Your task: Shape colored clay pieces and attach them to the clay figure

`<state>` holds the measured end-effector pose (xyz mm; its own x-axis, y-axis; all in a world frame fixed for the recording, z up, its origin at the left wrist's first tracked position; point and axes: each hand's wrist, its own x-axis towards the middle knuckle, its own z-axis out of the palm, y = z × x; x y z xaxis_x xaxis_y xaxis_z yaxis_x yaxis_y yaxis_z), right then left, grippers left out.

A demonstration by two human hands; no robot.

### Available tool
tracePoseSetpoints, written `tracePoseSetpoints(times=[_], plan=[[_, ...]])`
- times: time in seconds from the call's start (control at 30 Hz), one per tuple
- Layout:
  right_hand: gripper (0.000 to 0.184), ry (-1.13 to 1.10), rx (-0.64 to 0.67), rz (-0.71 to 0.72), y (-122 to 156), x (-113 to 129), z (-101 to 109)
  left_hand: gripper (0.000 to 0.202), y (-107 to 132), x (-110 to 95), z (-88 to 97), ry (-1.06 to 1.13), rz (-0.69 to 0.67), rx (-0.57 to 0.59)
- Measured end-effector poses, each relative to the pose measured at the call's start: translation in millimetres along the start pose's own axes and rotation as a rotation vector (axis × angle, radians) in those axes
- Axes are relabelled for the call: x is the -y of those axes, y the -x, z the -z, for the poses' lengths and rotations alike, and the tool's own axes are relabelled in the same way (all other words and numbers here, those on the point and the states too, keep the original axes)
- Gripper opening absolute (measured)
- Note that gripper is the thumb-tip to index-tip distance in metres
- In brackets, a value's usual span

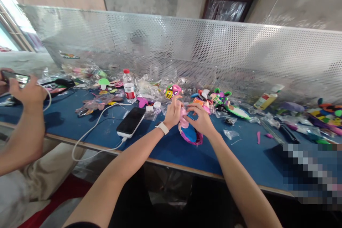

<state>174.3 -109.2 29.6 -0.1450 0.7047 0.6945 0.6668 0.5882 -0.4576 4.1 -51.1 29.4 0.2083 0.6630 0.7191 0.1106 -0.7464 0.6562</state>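
Observation:
Both my hands meet over a foam craft piece (190, 133), blue with a purple rim and pink parts, resting on the blue table (160, 146). My left hand (173, 112), with a white watch on the wrist, has its fingers closed on the pink part at the piece's top left. My right hand (201, 117) pinches the same piece from the right, fingers curled. Loose coloured foam shapes (219, 98) lie just beyond my hands.
A black phone (130, 121) lies on a white power bank with a white cable. A water bottle (129, 86) stands behind it. A glue bottle (265, 100) lies at the right. Another person's hand (28, 92) holds a phone at the left. A perforated metal screen (187, 50) backs the table.

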Motion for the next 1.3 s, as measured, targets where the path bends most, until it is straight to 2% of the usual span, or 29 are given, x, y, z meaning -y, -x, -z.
tracePoseSetpoints(times=[0.2,0.43,0.6,0.73,0.83,0.97,1.03,1.17,1.3], plan=[[0.024,-0.047,0.043,-0.036,-1,-1,0,0.05,-3,5,0.4,-0.025,-0.034,-0.029],[0.033,-0.167,0.035,-0.121,-3,0,-1,0.05,-3,12,1.7,-0.066,-0.128,0.065],[0.029,-0.128,0.001,-0.048,-3,0,0,0.051,-4,13,-1.3,-0.114,-0.024,0.053],[0.021,-0.147,0.031,0.039,-1,0,1,0.059,-5,13,-2.2,-0.079,0.037,0.047],[0.02,-0.113,0.055,0.103,0,1,3,0.064,-5,10,-1.3,0.028,0.077,0.078],[0.026,-0.021,0.097,0.168,1,-2,1,0.066,-5,7,0.3,0.259,0.217,0.134],[0.024,-0.004,0.079,0.168,0,-6,0,0.064,-8,7,0.7,0.337,0.261,0.108],[0.021,-0.018,-0.041,0.109,0,-10,-1,0.051,-13,9,-1.0,0.471,0.389,0.071],[0.03,-0.013,0.021,0.11,2,-8,1,0.047,-12,15,-6.1,0.457,0.45,0.053]])
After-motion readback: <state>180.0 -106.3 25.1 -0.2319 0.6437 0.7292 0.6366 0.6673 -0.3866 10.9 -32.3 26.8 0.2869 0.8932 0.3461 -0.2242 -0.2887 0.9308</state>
